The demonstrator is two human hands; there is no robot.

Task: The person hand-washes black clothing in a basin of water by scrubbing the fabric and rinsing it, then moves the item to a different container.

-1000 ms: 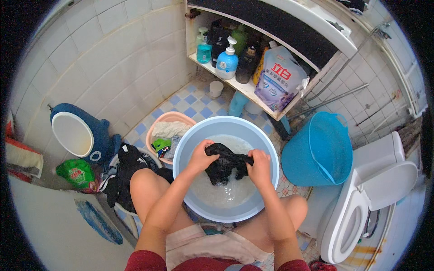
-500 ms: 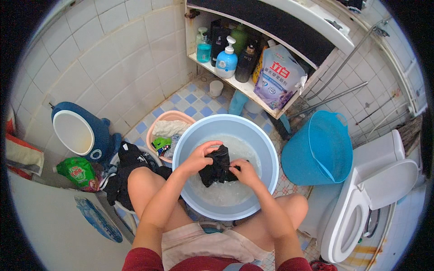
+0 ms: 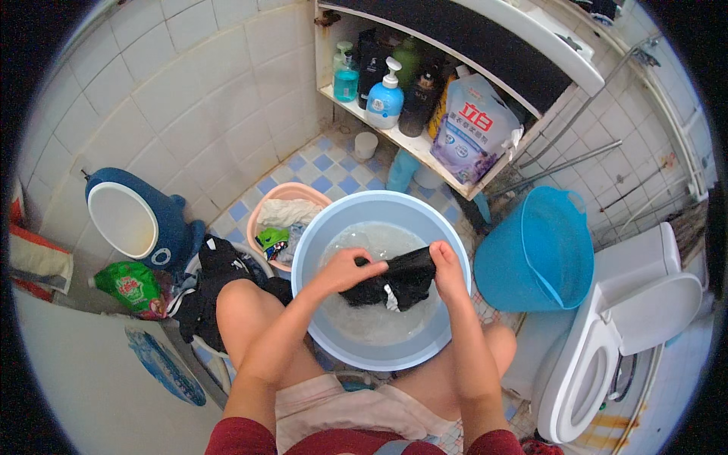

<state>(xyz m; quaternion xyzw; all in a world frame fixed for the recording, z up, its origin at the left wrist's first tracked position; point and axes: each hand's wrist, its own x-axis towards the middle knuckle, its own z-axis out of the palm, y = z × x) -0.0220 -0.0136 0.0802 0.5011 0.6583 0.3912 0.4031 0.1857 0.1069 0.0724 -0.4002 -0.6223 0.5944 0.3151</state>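
Left hand (image 3: 345,271): in the head view, I see its fingers and thumb holding the black cloth (image 3: 412,277) at one end
Right hand (image 3: 447,267): its fingers pinch the upper right corner
Cloth: it is spread between both hands, over the blue basin (image 3: 379,359) of water (image 3: 371,327)

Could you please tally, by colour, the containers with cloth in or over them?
Pale blue basin, with the held black cloth: 1
Peach basin: 1
White-rimmed container, with black clothes: 1
Total: 3
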